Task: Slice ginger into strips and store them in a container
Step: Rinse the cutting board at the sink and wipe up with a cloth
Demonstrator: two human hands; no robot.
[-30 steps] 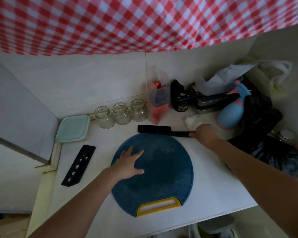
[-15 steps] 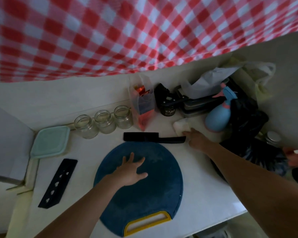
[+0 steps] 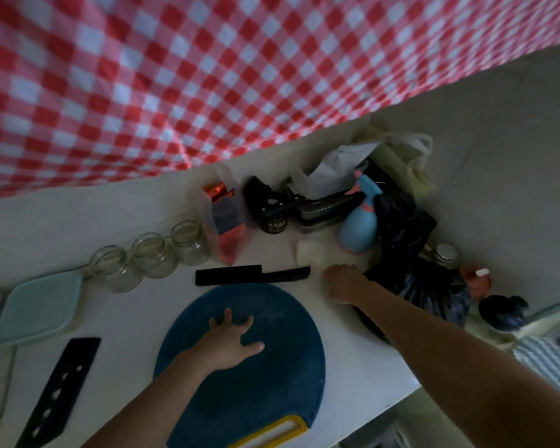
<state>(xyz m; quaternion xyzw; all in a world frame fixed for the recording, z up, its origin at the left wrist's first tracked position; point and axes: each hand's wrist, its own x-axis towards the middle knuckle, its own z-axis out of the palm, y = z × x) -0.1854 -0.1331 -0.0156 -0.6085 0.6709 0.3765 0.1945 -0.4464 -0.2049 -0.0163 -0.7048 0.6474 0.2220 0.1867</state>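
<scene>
The head view is dim and blurred at its edges, and a red-and-white checked cloth point(image 3: 181, 85) fills the upper half of the frame. At right centre the right hand point(image 3: 343, 282) rests knuckles-up on the white surface point(image 3: 362, 360). Its fingers are tucked under and out of sight, so I cannot tell whether they hold anything. Just above it lies a pale lump point(image 3: 309, 252); it is too dark to tell whether this is the ginger. Dark bags point(image 3: 411, 253) are heaped at the right, half hiding a small lidded jar point(image 3: 445, 253).

In the lower middle the left hand point(image 3: 233, 342) lies flat on the round blue cutting board point(image 3: 272, 383), fingers spread and gripping nothing. The board's yellow handle is cut off by the bottom edge. Just above the board lies a black knife point(image 3: 253, 274), its tip pointing toward the right hand.

Three lidless glass jars point(image 3: 154, 255) stand in a row at left centre and look empty. Left of them a teal container point(image 3: 39, 307) has its lid on, so its contents are hidden. A clear bag point(image 3: 223, 221) above the knife holds something red and orange. A blue spray bottle point(image 3: 359, 227) stands at upper right, and a black perforated strip point(image 3: 60, 392) lies at lower left.
</scene>
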